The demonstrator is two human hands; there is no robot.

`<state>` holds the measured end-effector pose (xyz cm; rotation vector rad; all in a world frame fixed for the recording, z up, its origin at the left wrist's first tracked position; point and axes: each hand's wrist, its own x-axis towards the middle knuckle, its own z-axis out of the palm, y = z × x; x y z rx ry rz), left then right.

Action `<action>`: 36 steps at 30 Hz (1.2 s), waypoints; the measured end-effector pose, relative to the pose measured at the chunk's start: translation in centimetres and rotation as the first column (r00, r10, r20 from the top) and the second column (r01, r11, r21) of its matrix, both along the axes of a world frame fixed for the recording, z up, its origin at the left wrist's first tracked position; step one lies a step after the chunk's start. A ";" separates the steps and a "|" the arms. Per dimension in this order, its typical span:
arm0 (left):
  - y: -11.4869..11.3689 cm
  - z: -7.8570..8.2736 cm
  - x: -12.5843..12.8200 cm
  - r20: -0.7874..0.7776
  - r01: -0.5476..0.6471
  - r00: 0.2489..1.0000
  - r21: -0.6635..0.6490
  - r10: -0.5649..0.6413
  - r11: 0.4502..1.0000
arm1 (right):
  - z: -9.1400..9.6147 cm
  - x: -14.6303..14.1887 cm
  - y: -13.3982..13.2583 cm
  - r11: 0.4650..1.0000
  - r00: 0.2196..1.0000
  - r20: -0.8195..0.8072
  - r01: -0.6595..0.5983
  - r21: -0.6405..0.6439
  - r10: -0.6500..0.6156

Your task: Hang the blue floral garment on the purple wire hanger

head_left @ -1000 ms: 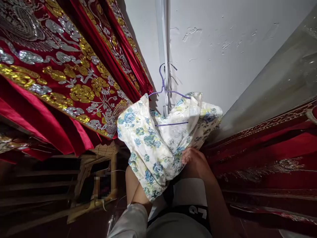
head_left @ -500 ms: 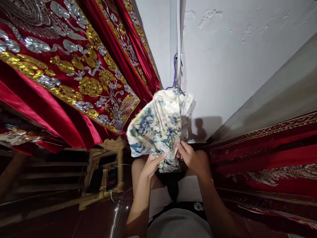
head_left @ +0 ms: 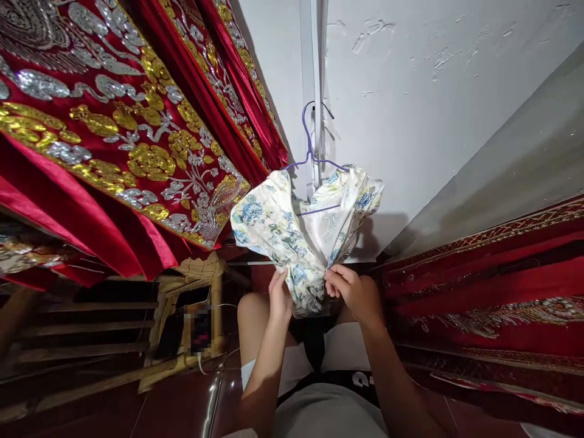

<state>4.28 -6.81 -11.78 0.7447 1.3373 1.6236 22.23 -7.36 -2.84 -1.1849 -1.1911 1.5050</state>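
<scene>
A white dress or blouse with blue, green and yellow flowers (head_left: 283,234) hangs on a purple hanger (head_left: 309,143), its V-shaped neck facing me. I cannot tell how long the garment is, since its lower part is bunched between my hands. My left hand (head_left: 280,295) grips the cloth at the left side of the waist, thumb in front. At the bottom point of the neckline my right hand (head_left: 342,283) pinches the fabric edge between thumb and fingers. The hanger's hook sits high against a pale vertical strip on the wall.
Red drapes with gold and silver sequins (head_left: 150,158) hang at the left. Below them stands a bamboo chair (head_left: 159,304), a blurred-out phone-like device (head_left: 201,328) with a cable resting on it. More red embroidered cloth (head_left: 511,292) covers the right side, beside a white wall (head_left: 401,134).
The garment has turned to face me and spread out on its hanger, showing the open neckline. My left hand has shifted up slightly on the cloth; my right still pinches its edge.
</scene>
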 end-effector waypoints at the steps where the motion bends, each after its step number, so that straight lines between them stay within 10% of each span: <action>1: -0.1 -0.2 0.3 -0.023 -0.098 0.995 0.018 0.098 0.995 | -0.2 0.1 0.0 1.000 1.000 -0.002 0.014 -0.013 -0.014; 4: -0.8 0.1 1.8 -0.218 -0.213 0.943 0.181 0.250 0.960 | -0.8 0.1 -0.1 1.000 1.000 -0.015 0.007 -0.015 -0.007; 8: -1.3 2.1 4.1 -0.507 0.262 0.852 0.189 -0.135 0.946 | -1.1 -0.6 -0.1 0.996 0.997 0.036 -0.073 0.054 0.071; 12: -0.6 3.4 4.7 -0.570 0.379 0.790 0.164 -0.226 0.911 | 0.2 -0.6 0.8 0.991 0.990 0.122 -0.084 0.100 0.072; 22: -1.0 2.3 6.6 -0.721 0.560 0.608 0.092 -0.333 0.824 | 11.7 -0.8 8.2 0.923 0.969 0.004 0.235 0.305 -0.248; 27: -0.2 1.8 6.0 -0.757 0.620 0.507 -0.013 -0.413 0.784 | 13.6 -1.2 8.3 0.889 0.952 -0.079 0.304 0.344 -0.295; 30: 1.4 4.7 4.5 -0.756 0.618 0.544 0.069 -0.363 0.783 | 13.0 -1.1 7.6 0.887 0.968 -0.037 0.241 0.394 -0.247; 34: 4.7 13.2 2.8 -0.646 0.387 0.763 0.431 -0.021 0.815 | 13.0 -1.2 6.9 0.875 0.978 0.047 0.159 0.457 -0.203; 36: 6.2 17.5 2.3 -0.683 0.397 0.728 0.502 0.069 0.768 | 13.2 -1.3 6.7 0.863 0.979 0.073 0.130 0.488 -0.189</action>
